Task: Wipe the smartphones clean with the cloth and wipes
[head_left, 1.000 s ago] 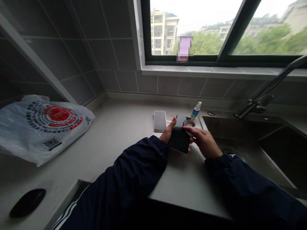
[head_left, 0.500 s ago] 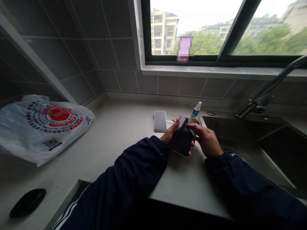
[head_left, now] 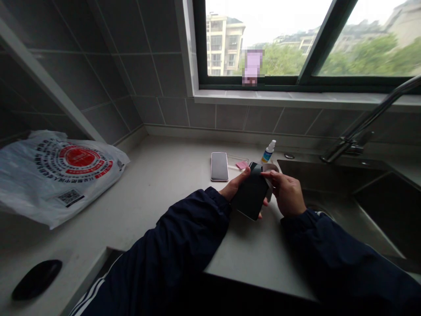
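My left hand (head_left: 234, 188) grips a dark phone (head_left: 252, 193) above the pale countertop (head_left: 164, 184), thumb along its left edge and fingertips showing under its lower edge. My right hand (head_left: 287, 193) is closed at the phone's top right corner, pinching a small pale cloth (head_left: 270, 168) against it. A second phone (head_left: 219, 166) lies flat on the counter just beyond my left hand. A small white spray bottle (head_left: 269, 152) with a blue label stands behind the held phone, and a pink scrap (head_left: 242, 165) lies beside it.
A steel sink (head_left: 345, 197) with a tall tap (head_left: 365, 127) lies to the right. A printed white plastic bag (head_left: 59, 171) lies at the left. A black oval object (head_left: 36, 279) rests near the counter's front left. Tiled wall and window stand behind.
The held phone has tilted and moved a little farther up and right. My right hand has shifted from the phone's face to its top right corner, fingers curling tighter.
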Tool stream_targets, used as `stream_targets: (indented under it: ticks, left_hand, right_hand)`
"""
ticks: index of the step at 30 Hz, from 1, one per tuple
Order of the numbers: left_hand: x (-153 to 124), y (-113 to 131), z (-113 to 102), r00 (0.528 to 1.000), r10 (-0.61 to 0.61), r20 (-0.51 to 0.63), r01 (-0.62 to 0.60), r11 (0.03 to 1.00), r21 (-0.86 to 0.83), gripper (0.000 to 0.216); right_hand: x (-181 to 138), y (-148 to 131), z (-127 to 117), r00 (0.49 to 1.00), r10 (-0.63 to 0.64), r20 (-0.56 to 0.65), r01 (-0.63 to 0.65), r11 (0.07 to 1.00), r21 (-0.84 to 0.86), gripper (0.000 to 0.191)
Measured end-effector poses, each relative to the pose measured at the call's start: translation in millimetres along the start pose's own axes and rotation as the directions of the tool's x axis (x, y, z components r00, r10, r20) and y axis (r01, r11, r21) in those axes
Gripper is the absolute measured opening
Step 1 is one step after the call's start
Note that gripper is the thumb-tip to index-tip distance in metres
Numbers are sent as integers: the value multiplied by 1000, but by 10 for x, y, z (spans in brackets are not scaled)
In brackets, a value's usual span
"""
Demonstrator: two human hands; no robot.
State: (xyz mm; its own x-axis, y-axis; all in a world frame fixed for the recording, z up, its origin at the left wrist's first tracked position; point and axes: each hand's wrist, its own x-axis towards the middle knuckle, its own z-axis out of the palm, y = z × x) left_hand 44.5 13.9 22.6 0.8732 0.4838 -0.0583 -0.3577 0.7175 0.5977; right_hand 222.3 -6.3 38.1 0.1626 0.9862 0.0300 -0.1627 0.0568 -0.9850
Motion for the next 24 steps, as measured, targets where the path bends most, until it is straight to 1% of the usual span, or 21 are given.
stream_targets:
  ticks: [5, 9, 13, 17, 19, 22, 24]
  left_hand:
    - [-9, -2, 18, 1000, -14, 28, 12, 999, 53, 71]
    - [-11, -9, 36, 999, -12, 31, 11, 999, 41, 70]
    - [-2, -11, 39, 999, 4, 40, -5, 1000, 25, 70]
    - [5, -2, 17, 1000, 13, 29, -13, 1000, 6, 70]
    - [3, 8, 7, 1000, 15, 26, -16, 999, 34, 74]
    - [-2, 27, 4, 999, 29, 30, -31, 997, 66, 81]
    - [-3, 36, 6, 999, 43, 26, -44, 998, 47, 81]
  right_hand:
    - [7, 23, -30, 997, -66, -45, 62, 994, -86, 25]
    - [13, 42, -41, 992, -106, -64, 97, 987, -131, 26]
    - [9, 32, -30, 997, -43, -64, 37, 995, -93, 26]
    - [0, 4, -10, 1000, 25, 6, -25, 999, -23, 27]
    - [-11, -2, 1, 998, 41, 49, -41, 999, -7, 28]
    - [-32, -1, 13, 991, 57, 123, -53, 998, -34, 34]
    - [-44, -2, 16, 984, 67, 164, -59, 997, -55, 36]
